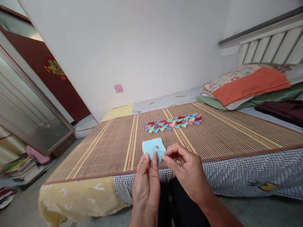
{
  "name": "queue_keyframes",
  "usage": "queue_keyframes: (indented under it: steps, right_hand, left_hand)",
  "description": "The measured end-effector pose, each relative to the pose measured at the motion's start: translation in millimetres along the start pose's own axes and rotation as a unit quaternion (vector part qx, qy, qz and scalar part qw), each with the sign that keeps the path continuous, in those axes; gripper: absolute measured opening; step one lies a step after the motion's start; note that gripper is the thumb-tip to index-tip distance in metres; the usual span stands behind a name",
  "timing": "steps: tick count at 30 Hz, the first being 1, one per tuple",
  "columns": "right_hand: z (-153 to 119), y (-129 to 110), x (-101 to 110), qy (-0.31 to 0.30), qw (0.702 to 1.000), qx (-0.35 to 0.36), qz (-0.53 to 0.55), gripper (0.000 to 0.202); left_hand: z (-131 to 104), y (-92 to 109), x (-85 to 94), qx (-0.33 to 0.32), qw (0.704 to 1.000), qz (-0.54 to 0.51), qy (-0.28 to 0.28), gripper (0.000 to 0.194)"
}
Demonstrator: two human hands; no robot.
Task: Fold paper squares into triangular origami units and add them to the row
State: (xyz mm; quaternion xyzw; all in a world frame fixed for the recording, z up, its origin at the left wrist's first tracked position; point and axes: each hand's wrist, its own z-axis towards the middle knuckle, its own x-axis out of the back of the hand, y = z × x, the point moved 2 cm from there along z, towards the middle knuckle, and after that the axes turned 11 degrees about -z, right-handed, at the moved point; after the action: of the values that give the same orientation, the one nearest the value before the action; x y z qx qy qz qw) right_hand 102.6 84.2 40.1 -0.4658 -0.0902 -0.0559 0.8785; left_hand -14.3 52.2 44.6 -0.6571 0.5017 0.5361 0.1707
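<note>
- I have a pale-walled room on my feed, and a bed topped with a striped brown mat fills most of my view.
- Closest to my camera, dark trousers show below the bed's edge.
- My left hand reaches up from below, thumb and fingers clamped on the lower part of a light-blue paper.
- My right hand has thumb and forefinger pinched together at the paper's lower right corner.
- The light-blue paper sits between the two hands, over the near part of the mat; I cannot tell whether it touches the mat. A pinkish edge shows along its left side.
- Over the bed's near side hang a yellow cloth at the left and a checked cloth at the right.
- Beyond the paper, apart from both hands, I see small folded paper pieces in many colours, lined up in rows on the mat.
- Off to the right lie a dark maroon cloth and an orange pillow over green bedding.
- To the left I make out stacked books.
- Farthest back, a pink note is on the wall, and a dark red door stands at the left.
</note>
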Motion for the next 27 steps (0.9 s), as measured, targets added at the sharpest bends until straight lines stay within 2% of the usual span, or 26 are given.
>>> queue_keyframes:
  steps: [6,9,13,16,18,20,22,24,27]
  right_hand:
    - [2.8,-0.3,-1.8,0.007,0.999,-0.035,0.016,0.014]
    - [3.7,0.1,-3.3,-0.017,0.997,-0.054,0.047,0.014]
    - [4.2,-1.3,-3.8,-0.039,0.998,-0.034,0.036,0.016]
    - [5.1,1.5,-3.5,-0.05,0.999,0.007,0.018,0.016]
    - [6.1,6.3,-3.8,-0.071,0.997,0.033,0.029,0.015]
    - [7.3,11.9,-4.2,-0.09,0.994,0.046,0.048,0.013]
    - [8.1,16.1,-4.6,-0.104,0.992,0.044,0.062,0.013]
    - [8.1,17.2,-5.1,-0.116,0.99,0.035,0.066,0.013]
    - [6.6,13.5,-5.6,-0.122,0.99,0.014,0.064,0.014]
  left_hand:
    - [-2.2,-0.5,-0.5,-0.032,0.999,0.003,-0.028,0.032]
    - [-2.1,-0.8,0.4,-0.044,0.998,0.004,-0.035,0.032]
    - [-2.4,-1.7,1.2,-0.048,0.998,0.001,-0.035,0.031]
    - [-2.3,-0.4,-0.7,-0.011,1.0,0.005,-0.024,0.028]
    - [-1.4,1.0,-2.6,0.045,0.999,0.006,0.005,0.025]
    - [0.0,2.1,-4.5,0.102,0.994,0.003,0.027,0.023]
    - [1.6,2.8,-5.2,0.12,0.992,0.001,0.036,0.022]
    - [3.3,3.0,-3.5,0.09,0.995,0.007,0.03,0.023]
    - [4.5,2.0,2.9,0.007,1.0,0.025,-0.004,0.028]
